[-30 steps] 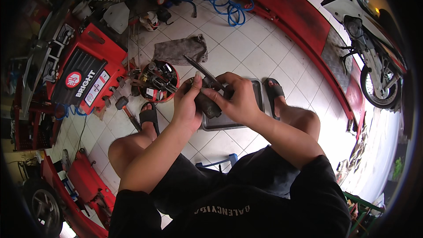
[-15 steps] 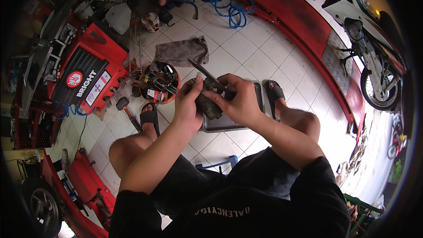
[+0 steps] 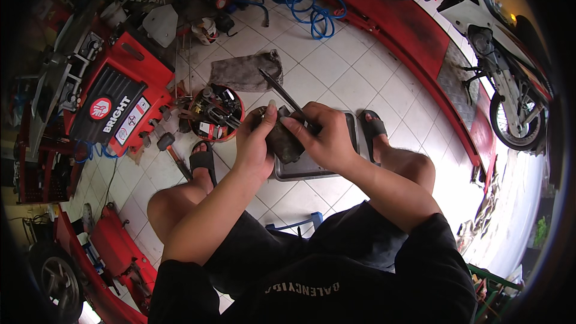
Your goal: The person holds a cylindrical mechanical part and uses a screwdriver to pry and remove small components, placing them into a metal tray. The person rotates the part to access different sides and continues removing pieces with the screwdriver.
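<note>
Between my knees, my left hand (image 3: 255, 147) is closed around a dark, grimy cylindrical metal part (image 3: 285, 147), with its thumb raised along the upper end. My right hand (image 3: 324, 138) grips a long, dark, narrow tool (image 3: 278, 87) that slants up to the left, and its thumb rests at the part's upper end. The exact contact between tool and part is hidden by my fingers. Beneath both hands lies a dark metal tray (image 3: 309, 173) on the tiled floor.
A red tub of tools (image 3: 217, 111) and a grimy cloth (image 3: 237, 72) lie ahead. A rubber mallet (image 3: 166, 142) and red machine (image 3: 129, 63) stand left. Blue hose (image 3: 306, 6) is coiled behind. A red lift platform (image 3: 402, 54) and motorcycle (image 3: 504, 84) are right.
The long tool's tip has shifted slightly rightward and upward, and now points a little more steeply. My hands have moved only slightly around the part.
</note>
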Tool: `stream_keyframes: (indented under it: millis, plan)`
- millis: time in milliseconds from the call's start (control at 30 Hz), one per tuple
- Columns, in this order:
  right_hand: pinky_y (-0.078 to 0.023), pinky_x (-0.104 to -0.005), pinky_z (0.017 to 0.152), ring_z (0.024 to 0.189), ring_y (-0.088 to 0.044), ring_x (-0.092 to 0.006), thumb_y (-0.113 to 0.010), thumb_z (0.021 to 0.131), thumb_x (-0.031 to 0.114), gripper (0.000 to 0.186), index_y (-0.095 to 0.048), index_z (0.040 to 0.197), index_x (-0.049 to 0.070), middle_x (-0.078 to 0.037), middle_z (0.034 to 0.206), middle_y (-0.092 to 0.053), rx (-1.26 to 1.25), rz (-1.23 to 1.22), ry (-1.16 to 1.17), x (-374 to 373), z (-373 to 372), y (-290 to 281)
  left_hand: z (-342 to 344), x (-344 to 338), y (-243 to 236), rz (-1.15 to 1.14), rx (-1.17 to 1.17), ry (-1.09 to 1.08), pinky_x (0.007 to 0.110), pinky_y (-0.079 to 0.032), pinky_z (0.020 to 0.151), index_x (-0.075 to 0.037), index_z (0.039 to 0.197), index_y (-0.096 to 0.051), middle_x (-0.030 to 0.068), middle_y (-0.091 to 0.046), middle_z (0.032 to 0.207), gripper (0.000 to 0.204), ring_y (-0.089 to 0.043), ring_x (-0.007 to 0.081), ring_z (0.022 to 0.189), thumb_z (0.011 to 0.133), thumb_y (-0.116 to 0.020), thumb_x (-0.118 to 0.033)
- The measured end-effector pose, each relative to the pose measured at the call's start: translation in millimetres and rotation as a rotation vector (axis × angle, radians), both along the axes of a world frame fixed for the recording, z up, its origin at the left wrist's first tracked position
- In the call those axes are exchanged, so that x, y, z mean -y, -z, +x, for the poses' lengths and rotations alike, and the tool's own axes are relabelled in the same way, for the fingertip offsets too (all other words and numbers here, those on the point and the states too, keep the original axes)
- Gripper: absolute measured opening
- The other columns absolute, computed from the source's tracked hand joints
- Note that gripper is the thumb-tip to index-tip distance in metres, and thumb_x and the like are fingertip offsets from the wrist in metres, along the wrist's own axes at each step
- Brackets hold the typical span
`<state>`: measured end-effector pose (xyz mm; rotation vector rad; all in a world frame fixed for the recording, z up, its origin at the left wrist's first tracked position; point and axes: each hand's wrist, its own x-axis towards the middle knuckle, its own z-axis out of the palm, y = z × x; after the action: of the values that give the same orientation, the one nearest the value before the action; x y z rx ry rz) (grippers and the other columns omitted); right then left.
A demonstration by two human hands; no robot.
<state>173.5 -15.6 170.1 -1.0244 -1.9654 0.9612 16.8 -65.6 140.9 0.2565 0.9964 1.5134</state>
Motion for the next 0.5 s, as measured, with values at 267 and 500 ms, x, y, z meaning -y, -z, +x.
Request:
stream_keyframes:
  millis: [267, 500]
  plan:
    - [-0.043, -0.028, 0.055, 0.059, -0.055, -0.0096, -0.083, 0.086, 0.021, 0.026, -0.07, 0.089, -0.002, -0.008, 0.068, -0.064, -0.067, -0.005, 0.002, 0.8, 1.1, 8.5, 3.3, 1.5, -4.1, 0.045, -0.084, -0.028, 0.031, -0.053, 0.079, -0.004, 0.105, -0.061, 0.0052, -0.065, 0.098, 0.033, -0.063, 0.0142, 0.091, 0.09, -0.081, -0.025]
    - [-0.042, -0.0265, 0.054, 0.059, -0.052, -0.0071, -0.081, 0.089, 0.023, 0.028, -0.067, 0.087, -0.001, -0.004, 0.064, -0.06, -0.08, -0.093, -0.003, 1.8, -0.5, 8.4, 2.1, 0.4, 0.6, 0.054, -0.091, -0.029, 0.03, -0.052, 0.08, -0.004, 0.103, -0.061, 0.0047, -0.065, 0.097, 0.031, -0.062, 0.014, 0.09, 0.089, -0.081, -0.023]
